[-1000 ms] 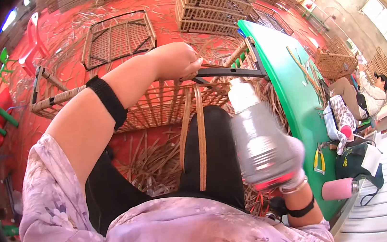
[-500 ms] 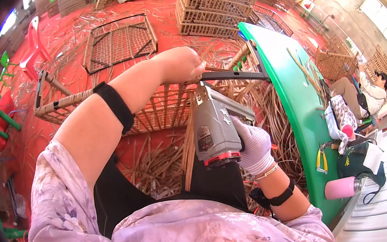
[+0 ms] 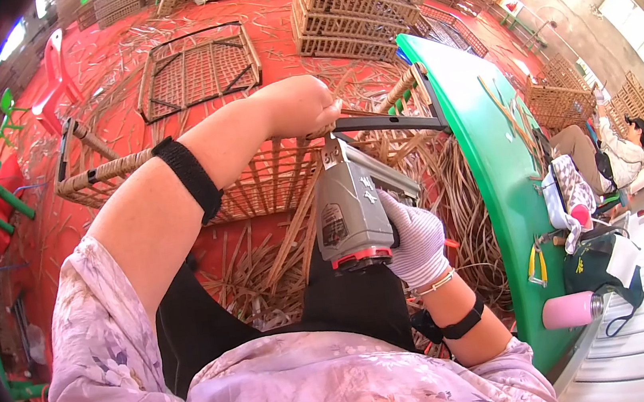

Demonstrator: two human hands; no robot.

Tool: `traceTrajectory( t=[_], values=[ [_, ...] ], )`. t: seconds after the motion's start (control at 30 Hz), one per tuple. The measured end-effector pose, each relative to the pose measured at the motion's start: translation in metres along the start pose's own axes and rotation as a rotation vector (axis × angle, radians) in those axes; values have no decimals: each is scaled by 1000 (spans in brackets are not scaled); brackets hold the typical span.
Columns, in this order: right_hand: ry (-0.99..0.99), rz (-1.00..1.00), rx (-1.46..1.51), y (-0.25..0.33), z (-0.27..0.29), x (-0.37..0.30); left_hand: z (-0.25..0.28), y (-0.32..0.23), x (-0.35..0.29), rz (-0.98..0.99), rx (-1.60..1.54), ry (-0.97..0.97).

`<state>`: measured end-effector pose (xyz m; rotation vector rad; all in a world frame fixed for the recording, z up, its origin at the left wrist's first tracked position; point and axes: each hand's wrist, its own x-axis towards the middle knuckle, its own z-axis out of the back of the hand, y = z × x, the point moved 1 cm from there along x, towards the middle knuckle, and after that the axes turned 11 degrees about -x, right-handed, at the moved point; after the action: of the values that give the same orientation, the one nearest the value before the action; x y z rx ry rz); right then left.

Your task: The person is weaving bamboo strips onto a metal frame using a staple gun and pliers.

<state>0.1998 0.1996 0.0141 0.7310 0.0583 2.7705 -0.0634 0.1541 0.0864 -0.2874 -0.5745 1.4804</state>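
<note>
A rectangular woven basket [image 3: 263, 178] with a dark frame lies across in front of me. My left hand [image 3: 304, 108] is closed at its near rim, pinching a brown flat strip wrapped there. A white striped glove covers my right hand [image 3: 419, 244], which grips a grey staple gun [image 3: 351, 217] with a red end. The gun's nose meets the rim just below my left fingers. From there a loose brown strip [image 3: 294, 232] hangs down to the left. The black frame bar [image 3: 389, 122] runs bare to the right of my left hand.
A green table [image 3: 517, 249] stands on my right, with yellow-handled pliers [image 3: 537, 264] and a pink bottle [image 3: 567, 311]. Loose strips [image 3: 465, 223] lie heaped beside it. Stacked baskets [image 3: 351, 8] and another frame [image 3: 199, 70] are beyond. A person [image 3: 622, 156] sits at far right.
The staple gun and my right hand have shifted slightly left and up. The hanging strip has swung to the left. My left hand stays at the rim.
</note>
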Motion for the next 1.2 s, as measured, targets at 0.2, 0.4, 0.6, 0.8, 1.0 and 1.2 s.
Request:
traceTrajectory(
  t=[0.2, 0.4, 0.6, 0.8, 1.0, 1.2],
  values=[
    [-30, 9, -6, -2, -2, -1, 1, 0, 1, -15, 3, 4],
    [-29, 9, 5, 2, -1, 2, 3, -2, -2, -26, 26, -12],
    [-19, -1, 23, 3, -1, 1, 2, -1, -2, -51, 19, -21],
    [-53, -43, 30, 4, -1, 1, 2, -3, -1, 6, 0, -36],
    [-103, -21, 100, 1, 20, -8, 0, -4, -8, 64, -28, -23],
    [-456, -424, 246, -45, 38, -46, -7, -32, -22, 181, 11, 89]
  ],
)
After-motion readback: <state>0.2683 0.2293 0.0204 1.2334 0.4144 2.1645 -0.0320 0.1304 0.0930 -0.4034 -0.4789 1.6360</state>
